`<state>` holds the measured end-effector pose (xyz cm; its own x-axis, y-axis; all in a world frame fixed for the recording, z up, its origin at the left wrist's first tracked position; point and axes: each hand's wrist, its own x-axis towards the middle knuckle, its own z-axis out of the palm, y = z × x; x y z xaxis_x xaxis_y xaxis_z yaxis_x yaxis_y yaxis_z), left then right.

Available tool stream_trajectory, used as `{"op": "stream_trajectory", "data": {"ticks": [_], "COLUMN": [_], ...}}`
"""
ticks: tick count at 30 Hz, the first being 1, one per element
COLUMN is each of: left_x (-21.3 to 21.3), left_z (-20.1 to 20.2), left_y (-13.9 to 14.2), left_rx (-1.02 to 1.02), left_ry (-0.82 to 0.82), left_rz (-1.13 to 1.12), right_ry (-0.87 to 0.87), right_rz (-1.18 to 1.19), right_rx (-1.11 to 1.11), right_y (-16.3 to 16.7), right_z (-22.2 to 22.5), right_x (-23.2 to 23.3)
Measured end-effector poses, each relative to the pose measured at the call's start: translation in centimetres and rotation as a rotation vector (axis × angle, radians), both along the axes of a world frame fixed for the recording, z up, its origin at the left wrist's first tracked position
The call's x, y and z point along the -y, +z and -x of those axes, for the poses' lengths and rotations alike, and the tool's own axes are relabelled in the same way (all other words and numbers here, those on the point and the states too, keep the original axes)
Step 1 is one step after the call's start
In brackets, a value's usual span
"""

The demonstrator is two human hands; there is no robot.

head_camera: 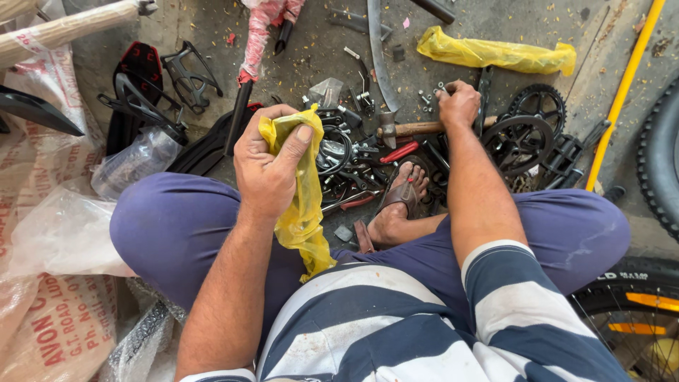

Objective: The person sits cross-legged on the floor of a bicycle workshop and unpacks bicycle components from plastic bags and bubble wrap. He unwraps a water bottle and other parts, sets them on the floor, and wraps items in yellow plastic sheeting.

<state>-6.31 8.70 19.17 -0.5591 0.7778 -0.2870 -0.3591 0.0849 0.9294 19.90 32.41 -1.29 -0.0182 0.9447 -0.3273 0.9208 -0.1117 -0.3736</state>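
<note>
My left hand is raised above my left knee and is closed around a crumpled yellow plastic bag, which hangs down from the fist. My right hand reaches out to the floor and rests on a pile of small metal parts, its fingers curled; whether it holds anything there is hidden. A wooden-handled hammer lies just beside that hand. I sit cross-legged, with my foot in a brown sandal among the tools.
Black chainrings and pedals lie at the right, near a yellow pole and a bicycle tyre. Another long yellow bag lies at the back. Black bottle cages and clear plastic wrapping sit at the left.
</note>
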Motion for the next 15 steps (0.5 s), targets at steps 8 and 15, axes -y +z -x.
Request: {"op": "stream_trajectory", "data": {"ticks": [8,15], "left_x": [0.0,-0.6], "left_z": [0.4,1.1], "left_y": [-1.1,-0.7], "left_rx": [0.030,0.036], "left_ry": [0.033,0.030], "left_rz": [0.014,-0.010], "right_ry": [0.164,0.007], "right_rz": [-0.036,0.345], "right_rx": [0.204,-0.858], "right_y": [-2.7,4.2], "right_z": [0.3,8.7], "right_x": [-0.6,0.6]}}
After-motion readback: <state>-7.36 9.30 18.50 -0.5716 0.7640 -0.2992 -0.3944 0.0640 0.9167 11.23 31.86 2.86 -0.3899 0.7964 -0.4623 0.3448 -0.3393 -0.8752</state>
